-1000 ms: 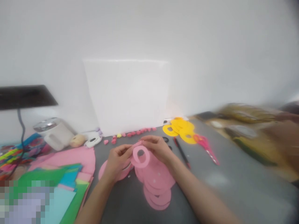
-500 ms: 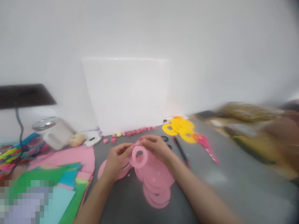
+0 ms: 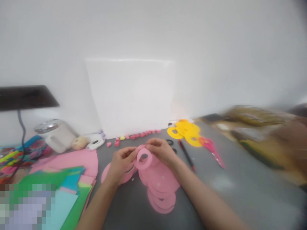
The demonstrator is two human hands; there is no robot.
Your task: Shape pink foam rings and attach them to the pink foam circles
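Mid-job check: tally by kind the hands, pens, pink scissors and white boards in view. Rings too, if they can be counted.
Hands: 2 (left hand, right hand)
Pen: 1
Pink scissors: 1
White board: 1
Total: 5
The pink rings and yellow rings overlap too much to count, so they are left out.

"How do the hands sit?"

"The left hand and right hand are bare and close together, backs toward the viewer, fingers bent and tips pinched inward."

"And the wrists?"

"The left wrist is below and left of its fingers, the right wrist below and right of its own."

"The forearms?"

"Both bare. The left forearm slants down leftward from the fingers, the right forearm down rightward."
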